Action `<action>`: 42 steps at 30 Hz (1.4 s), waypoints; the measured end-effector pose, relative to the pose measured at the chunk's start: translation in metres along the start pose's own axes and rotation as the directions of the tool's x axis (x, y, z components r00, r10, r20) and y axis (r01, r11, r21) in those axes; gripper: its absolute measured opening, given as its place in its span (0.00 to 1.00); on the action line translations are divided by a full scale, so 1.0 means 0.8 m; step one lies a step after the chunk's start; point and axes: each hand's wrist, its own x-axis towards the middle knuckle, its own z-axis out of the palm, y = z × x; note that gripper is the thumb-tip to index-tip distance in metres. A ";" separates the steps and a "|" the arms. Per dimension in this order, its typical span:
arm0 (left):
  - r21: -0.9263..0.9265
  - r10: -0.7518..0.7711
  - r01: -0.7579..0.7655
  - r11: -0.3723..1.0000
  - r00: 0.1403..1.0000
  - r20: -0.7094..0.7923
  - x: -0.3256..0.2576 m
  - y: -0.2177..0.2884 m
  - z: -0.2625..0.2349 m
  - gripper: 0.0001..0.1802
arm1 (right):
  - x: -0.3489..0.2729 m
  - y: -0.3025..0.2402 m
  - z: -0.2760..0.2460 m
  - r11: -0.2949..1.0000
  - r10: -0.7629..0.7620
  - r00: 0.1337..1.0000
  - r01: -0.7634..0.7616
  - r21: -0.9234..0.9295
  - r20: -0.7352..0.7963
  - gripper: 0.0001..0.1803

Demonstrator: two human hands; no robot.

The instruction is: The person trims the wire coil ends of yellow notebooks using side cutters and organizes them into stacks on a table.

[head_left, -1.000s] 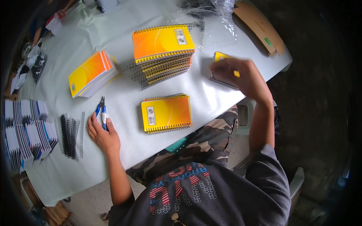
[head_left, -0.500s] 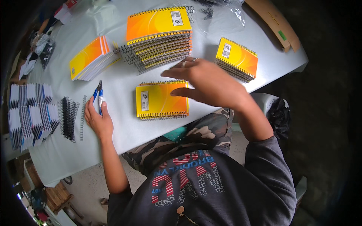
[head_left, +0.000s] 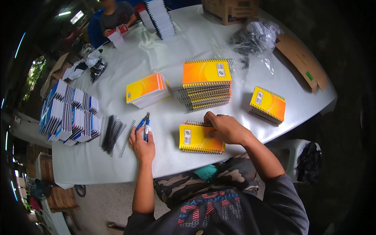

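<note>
My left hand (head_left: 142,147) rests on the table, its fingers closed round the blue handles of a pair of cutting pliers (head_left: 147,127), whose jaws point away from me. In front of me lies a low stack of yellow-orange spiral notebooks (head_left: 192,138), wire coils along its near and far edges. My right hand (head_left: 229,129) grips the right end of this stack, fingers bent at the far edge and thumb on the cover. Left of the pliers are a loose wire coil (head_left: 127,139) and a heap of dark coils (head_left: 111,135).
Beyond stand a tall notebook stack (head_left: 206,74), a pile of notebooks without coils (head_left: 147,89) and, at right, a smaller coiled stack (head_left: 268,103). White-blue notebooks (head_left: 70,117) crowd the left. Plastic wrap (head_left: 256,37) and cardboard (head_left: 301,62) lie far right. Another person (head_left: 117,17) handles red booklets.
My right hand has come down from above the low notebook stack and closed on its right end. The view has tilted up, showing more of the far table. The left hand keeps the pliers.
</note>
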 end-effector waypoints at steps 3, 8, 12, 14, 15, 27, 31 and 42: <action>-0.030 0.042 -0.042 0.999 0.999 0.006 0.000 -0.013 0.005 0.20 | -0.036 0.001 -0.026 0.994 -0.022 0.992 0.035 0.107 -0.125 0.15; 0.009 0.075 -0.075 0.997 0.996 0.044 -0.003 -0.027 -0.001 0.19 | -0.102 0.055 -0.085 0.971 -0.010 0.910 0.107 0.212 -0.414 0.18; 0.021 0.092 -0.093 0.995 0.993 0.075 0.000 -0.007 0.006 0.19 | -0.164 0.114 -0.170 0.935 0.132 0.893 0.033 0.353 -0.431 0.19; 0.029 0.097 -0.100 0.995 0.992 0.084 0.004 -0.005 0.006 0.19 | -0.168 0.145 -0.208 0.948 0.147 0.924 -0.029 0.318 -0.353 0.23; 0.024 0.099 -0.102 0.995 0.992 0.082 0.006 -0.010 0.007 0.19 | -0.165 0.154 -0.219 0.957 0.156 0.929 -0.058 0.283 -0.334 0.25; 0.034 0.098 -0.101 0.994 0.991 0.086 0.008 -0.012 0.003 0.19 | -0.090 0.216 -0.209 0.821 0.175 0.984 -0.163 0.547 0.030 0.30; 0.028 0.102 -0.104 0.994 0.992 0.074 0.008 -0.016 0.004 0.19 | -0.080 0.223 -0.201 0.903 0.224 0.974 -0.218 0.370 0.027 0.28; 0.018 0.115 -0.116 0.993 0.991 0.063 0.007 -0.015 0.005 0.19 | -0.097 0.180 -0.159 0.908 -0.025 0.813 -0.225 -0.354 -0.582 0.22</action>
